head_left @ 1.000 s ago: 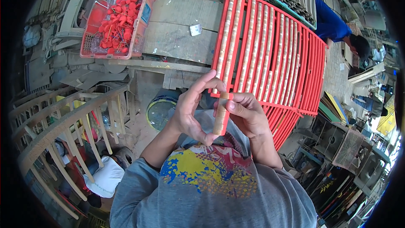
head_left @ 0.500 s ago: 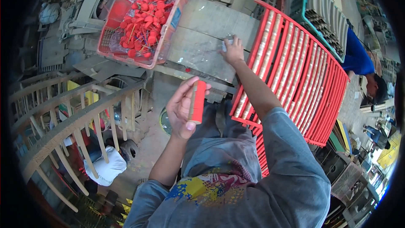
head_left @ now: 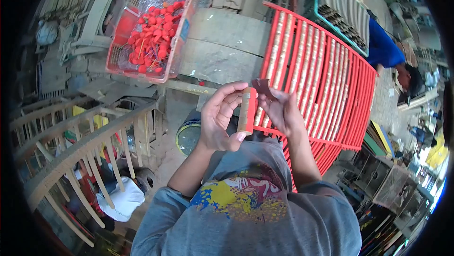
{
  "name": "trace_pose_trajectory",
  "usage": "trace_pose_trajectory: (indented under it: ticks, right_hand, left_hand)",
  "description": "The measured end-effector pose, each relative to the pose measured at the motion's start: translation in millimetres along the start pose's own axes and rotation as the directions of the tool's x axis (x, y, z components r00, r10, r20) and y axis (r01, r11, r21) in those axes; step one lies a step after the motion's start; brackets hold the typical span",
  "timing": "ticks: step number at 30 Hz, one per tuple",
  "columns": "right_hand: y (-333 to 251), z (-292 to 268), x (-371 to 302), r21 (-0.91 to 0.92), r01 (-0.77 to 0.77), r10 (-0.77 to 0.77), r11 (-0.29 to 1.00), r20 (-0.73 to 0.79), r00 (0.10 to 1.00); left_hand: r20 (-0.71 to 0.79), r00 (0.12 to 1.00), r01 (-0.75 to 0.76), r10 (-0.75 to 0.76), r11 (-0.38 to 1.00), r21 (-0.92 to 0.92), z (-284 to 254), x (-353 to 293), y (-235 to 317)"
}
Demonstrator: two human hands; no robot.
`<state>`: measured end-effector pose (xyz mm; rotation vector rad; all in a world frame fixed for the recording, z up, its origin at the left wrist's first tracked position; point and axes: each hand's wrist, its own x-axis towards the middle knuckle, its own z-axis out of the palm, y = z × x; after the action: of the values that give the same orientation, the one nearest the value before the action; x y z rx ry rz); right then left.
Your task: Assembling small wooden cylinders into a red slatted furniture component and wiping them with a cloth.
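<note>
In front of my chest, my left hand (head_left: pixel 218 119) grips a short row of wooden pieces (head_left: pixel 244 111) between thumb and fingertips. Stacked end to end, the pieces are bare wood on one face and red along the right side. Close on the right, my right hand (head_left: pixel 283 114) pinches a bent brown sheet (head_left: pixel 267 87) that looks like sandpaper. The sheet is beside the upper end of the row; whether they touch I cannot tell. Beyond the right hand lies a red slatted rack (head_left: pixel 306 19) bearing long rows of similar wooden pieces (head_left: pixel 312 66).
A red plastic crate (head_left: pixel 182 33) of red knob-like parts (head_left: pixel 153 38) stands on the worn table (head_left: pixel 222 43). Behind the rack is a teal crate (head_left: pixel 316 0) of grey strips. A spindled wooden frame (head_left: pixel 85 128) stands at left. A person in blue (head_left: pixel 385 43) is at far right.
My right hand has come off the table toward my left hand and now holds the brown sheet. The left hand has shifted right and turned the row, showing more bare wood.
</note>
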<state>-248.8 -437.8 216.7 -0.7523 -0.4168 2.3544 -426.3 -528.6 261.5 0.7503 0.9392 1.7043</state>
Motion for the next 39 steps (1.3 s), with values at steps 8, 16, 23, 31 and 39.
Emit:
trace_pose_trajectory:
  ticks: [8, 16, 23, 31, 39]
  right_hand:
    - [-51, 83, -129, -0.726, 0.519, -0.685, 0.451, 0.091, 0.723]
    - [-83, 60, -171, -0.814, 0.495, -0.594, -0.305, 0.568, 0.569]
    - [-113, 29, -197, -0.749, 0.456, -0.460, -0.482, 0.659, 0.595]
    - [-116, 14, -232, -0.752, 0.497, -0.446, -0.433, 0.658, 0.607]
    - [-131, 6, -244, -0.682, 0.545, -0.425, -0.488, 0.731, 0.534]
  left_hand:
    - [0.269, 0.947, 0.185, -0.173, 0.982, -0.020, 69, 4, 11]
    - [0.457, 0.869, 0.201, -0.189, 0.979, 0.022, 120, -8, 6]
    - [0.481, 0.866, 0.129, -0.138, 0.990, 0.051, 158, -26, -2]
    - [0.456, 0.884, 0.098, -0.100, 0.995, 0.030, 186, -39, -20]
    - [0.518, 0.854, 0.038, -0.052, 0.999, 0.038, 206, -39, -26]
